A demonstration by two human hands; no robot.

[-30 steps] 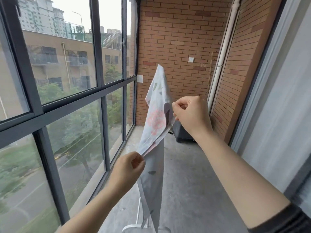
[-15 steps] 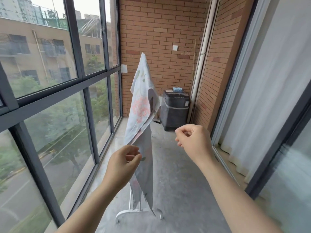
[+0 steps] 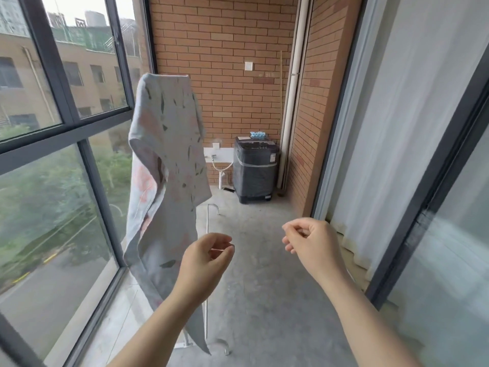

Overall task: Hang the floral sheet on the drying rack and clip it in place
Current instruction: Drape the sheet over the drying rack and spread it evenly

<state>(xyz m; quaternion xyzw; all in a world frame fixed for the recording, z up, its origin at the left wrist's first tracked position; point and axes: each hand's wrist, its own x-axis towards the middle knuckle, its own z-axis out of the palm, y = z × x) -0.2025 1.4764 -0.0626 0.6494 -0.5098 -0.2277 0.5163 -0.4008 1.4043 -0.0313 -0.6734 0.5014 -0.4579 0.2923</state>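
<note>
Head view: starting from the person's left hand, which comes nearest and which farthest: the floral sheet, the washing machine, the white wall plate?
1. Floral sheet, hanging right beside the left hand, just to its left.
2. Washing machine, standing at the balcony's far end, ahead and slightly right.
3. White wall plate, high on the brick wall behind the machine.

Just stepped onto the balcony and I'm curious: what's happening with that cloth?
A person is hanging laundry. The floral sheet is draped over the top of the white drying rack by the window. Neither the left hand nor the right hand grips it; both hover with fingers loosely curled, holding nothing. No clip shows on the sheet yet. Small blue items, possibly clips, sit on the washing machine.
</note>
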